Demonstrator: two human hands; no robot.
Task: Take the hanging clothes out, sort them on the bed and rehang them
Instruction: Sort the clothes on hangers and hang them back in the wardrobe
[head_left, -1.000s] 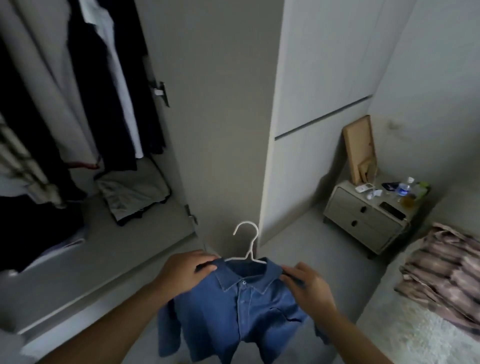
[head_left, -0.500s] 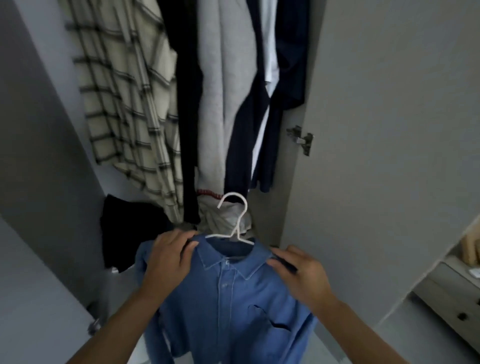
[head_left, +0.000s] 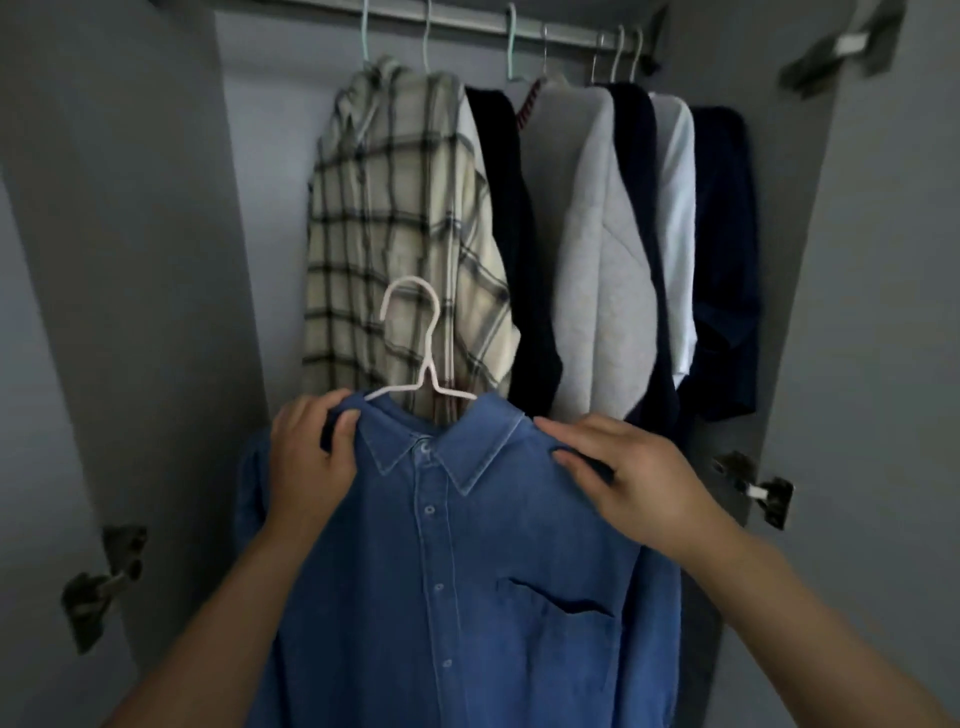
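Note:
A blue denim shirt (head_left: 457, 561) hangs on a white wire hanger (head_left: 423, 348), held up in front of the open wardrobe. My left hand (head_left: 311, 457) grips the shirt's left shoulder, thumb over the fabric. My right hand (head_left: 628, 478) holds the right shoulder with its fingers on the cloth. The hanger's hook stands free, well below the wardrobe rail (head_left: 519, 28). On the rail hang a cream plaid shirt (head_left: 395, 218), a black garment (head_left: 511, 249), a light grey one (head_left: 592, 234), a white one (head_left: 678, 208) and a dark blue one (head_left: 724, 249).
The wardrobe's left wall (head_left: 130, 260) and right wall (head_left: 800, 260) frame the clothes. Door hinges sit at lower left (head_left: 104, 582), lower right (head_left: 756, 486) and upper right (head_left: 841, 52). A stretch of rail left of the plaid shirt holds no hanger.
My view has swung from the room to the wardrobe and tilted up to the rail. Both hands have lifted the denim shirt higher in front of the hanging clothes.

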